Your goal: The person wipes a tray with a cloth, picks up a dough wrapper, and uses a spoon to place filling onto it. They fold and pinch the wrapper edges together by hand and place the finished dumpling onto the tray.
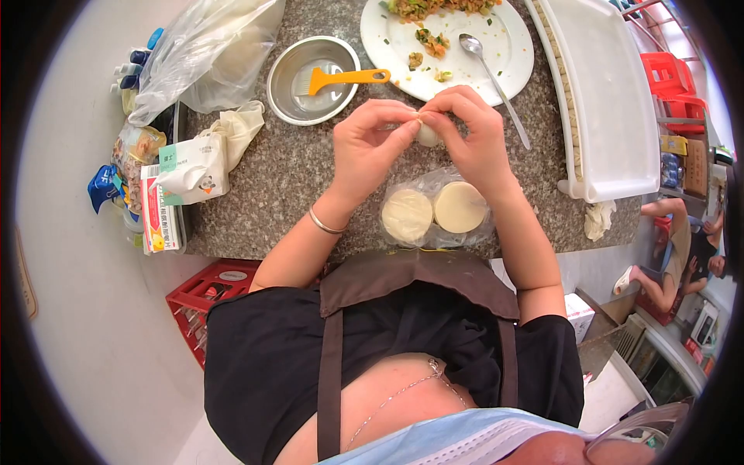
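Note:
A small pale dumpling hangs between my fingertips, above the speckled counter. My left hand pinches its edge with thumb and forefinger. From the other side, my right hand pinches the same edge, partly covering it. Below my hands, two stacks of round dumpling wrappers lie side by side in clear plastic. Beyond my hands is a white plate with chopped filling and a metal spoon resting over its rim. A yellow-handled brush leans in a steel bowl.
A long white tray stands along the right, a row of pale pieces beside its left edge. At left are a plastic bag, a tissue pack and several bottles. A crumpled tissue lies near the front edge. Another person sits far right.

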`<state>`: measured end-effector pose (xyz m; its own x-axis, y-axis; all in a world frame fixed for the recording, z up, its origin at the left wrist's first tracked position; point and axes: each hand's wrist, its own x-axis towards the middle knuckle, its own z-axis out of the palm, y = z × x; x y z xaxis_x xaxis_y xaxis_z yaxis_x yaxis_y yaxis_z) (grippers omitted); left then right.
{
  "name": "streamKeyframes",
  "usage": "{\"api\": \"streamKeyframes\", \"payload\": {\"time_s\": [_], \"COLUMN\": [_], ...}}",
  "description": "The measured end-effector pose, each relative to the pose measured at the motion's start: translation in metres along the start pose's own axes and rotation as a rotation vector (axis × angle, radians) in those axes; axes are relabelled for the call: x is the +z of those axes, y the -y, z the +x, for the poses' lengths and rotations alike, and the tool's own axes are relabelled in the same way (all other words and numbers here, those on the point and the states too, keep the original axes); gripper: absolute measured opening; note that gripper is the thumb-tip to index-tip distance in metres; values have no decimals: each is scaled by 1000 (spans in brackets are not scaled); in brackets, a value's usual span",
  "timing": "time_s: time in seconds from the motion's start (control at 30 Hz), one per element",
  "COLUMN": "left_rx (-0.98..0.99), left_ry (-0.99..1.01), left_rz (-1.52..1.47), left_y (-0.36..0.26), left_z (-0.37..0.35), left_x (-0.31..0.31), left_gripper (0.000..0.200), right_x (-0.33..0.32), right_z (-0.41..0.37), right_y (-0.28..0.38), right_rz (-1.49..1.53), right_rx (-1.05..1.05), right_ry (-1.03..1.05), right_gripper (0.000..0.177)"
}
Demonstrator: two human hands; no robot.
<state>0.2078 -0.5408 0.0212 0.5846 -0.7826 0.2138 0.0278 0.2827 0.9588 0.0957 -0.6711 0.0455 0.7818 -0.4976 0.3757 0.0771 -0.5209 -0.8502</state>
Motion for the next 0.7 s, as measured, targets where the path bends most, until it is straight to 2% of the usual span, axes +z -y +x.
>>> {"api": "streamKeyframes", "payload": {"time_s": [0.1,0.17,0.2,0.27,0.33,0.47,0.7], "left_rx": [12,-125,-125,-490,-507,-506,-355], "left_ry": [-21,-31,-30,-9,8,16,-24], "left_rz": [26,-161,-161,-615,-620,-565,-500], "left_y": [5,4,5,7,7,11,6], "left_z": [-1,-3,-3,-3,-3,-4,-7], "left_x": [-1,4,3,0,-1,-2,2], "left_gripper": [16,18,18,17,15,11,11], "right_x": [1,1,3,4,3,7,15], "right_z": [-1,-1,-2,-3,-2,-2,-5], "right_y": [-1,-1,-1,-2,-5,-4,-5], "right_rz": [-19,-37,-26,-18,62,67,-52], "right_rx": [-30,-29,-16,-3,92,94,-3], "right_ry": [-20,-17,-50,-85,-12,-32,-59], "right_gripper": [5,5,5,6,6,6,9]}}
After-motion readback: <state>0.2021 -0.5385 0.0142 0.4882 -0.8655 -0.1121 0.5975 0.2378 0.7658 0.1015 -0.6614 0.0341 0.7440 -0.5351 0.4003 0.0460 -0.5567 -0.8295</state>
